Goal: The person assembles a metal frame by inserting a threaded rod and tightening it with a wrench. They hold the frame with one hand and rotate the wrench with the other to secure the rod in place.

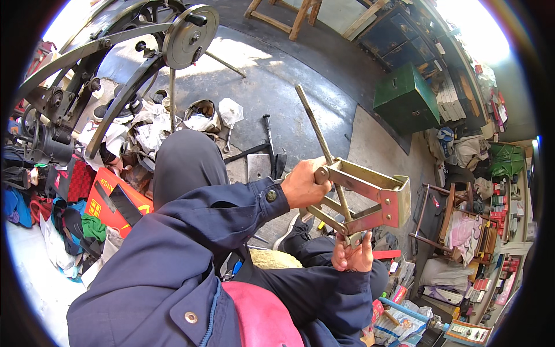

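"What did we hold?"
"Our left hand [306, 183] and right hand [352, 254] gripped the metal jack [364, 178] between them."
"Past them?"
"We saw the dark mat [272, 87] edge and a green box [406, 95], inside hidden."

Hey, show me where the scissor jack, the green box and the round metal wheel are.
Scissor jack [356, 185]: head view, on its upper arm.
Green box [400, 93]: head view, on its broad panel.
Round metal wheel [182, 44]: head view, on its flat disc face.

Lg. yellow lettering [95, 206], partly hidden, on red pkg. [136, 198], person's L side
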Available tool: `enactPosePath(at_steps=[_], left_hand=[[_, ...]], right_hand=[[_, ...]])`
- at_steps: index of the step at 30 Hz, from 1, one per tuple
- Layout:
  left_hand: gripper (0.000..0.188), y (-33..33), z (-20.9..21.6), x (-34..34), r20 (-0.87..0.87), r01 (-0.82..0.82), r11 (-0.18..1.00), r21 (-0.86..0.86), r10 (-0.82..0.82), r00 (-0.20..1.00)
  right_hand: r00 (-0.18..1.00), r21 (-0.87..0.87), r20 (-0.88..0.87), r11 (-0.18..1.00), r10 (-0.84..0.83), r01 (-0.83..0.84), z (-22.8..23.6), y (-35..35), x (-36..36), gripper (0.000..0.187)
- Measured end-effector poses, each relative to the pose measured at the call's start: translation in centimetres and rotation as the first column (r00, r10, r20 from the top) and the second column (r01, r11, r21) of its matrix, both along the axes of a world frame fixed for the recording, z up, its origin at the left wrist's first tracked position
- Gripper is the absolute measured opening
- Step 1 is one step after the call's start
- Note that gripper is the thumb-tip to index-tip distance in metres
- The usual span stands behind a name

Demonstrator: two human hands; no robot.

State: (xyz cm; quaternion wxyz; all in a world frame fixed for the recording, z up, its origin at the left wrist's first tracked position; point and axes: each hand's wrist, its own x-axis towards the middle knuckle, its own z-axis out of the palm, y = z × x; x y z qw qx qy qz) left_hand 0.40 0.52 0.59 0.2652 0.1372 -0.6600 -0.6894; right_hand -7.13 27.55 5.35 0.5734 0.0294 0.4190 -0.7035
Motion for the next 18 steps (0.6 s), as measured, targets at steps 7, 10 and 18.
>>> enactPosePath(at_steps=[7,10,18], left_hand=[[0.033,0.1,-0.3,-0.3,-0.018,-0.023,0.999,-0.047,0.022,1.0],[0.033,0.1,-0.4,-0.4,-0.039,-0.039,0.997,-0.06,0.037,0.999],[0.032,0.0,-0.8,-0.1,-0.033,0.045,0.996,0.073,-0.043,0.999]], right_hand=[[0.979,-0.057,-0.025,0.978,0.201,-0.202,-0.2,0.2,-0.8,0.072],[0.945,0.066,-0.296,0.99,0.14,-0.126,0.0,-0.1,0.0,0.062],[0.505,0.205,-0.854,0.973,0.125,0.107,-0.4,-1.2,2.6,0.038]])
